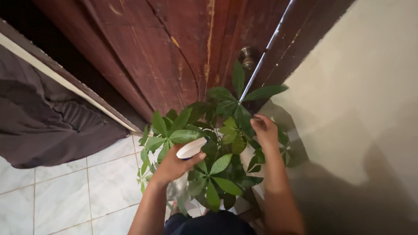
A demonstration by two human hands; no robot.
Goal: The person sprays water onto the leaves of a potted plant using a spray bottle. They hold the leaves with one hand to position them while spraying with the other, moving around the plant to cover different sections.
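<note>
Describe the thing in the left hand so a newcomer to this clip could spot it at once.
Start at the dark red wooden door and drop to the leafy green plant standing before it in the corner. Over the plant's left side, the left hand has its grip around a spray bottle. Its smooth white head is the only pale, rounded shape among the pointed green leaves.

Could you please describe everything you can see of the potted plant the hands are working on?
The plant is leafy and green, its glossy leaves fanning out in hand-like clusters on thin stems. It stands in the corner between a dark wooden door and a pale wall, on tiled floor. Its pot is hidden by foliage. The right hand touches leaves near the top; the left hand holds a white spray bottle against the foliage.
</note>
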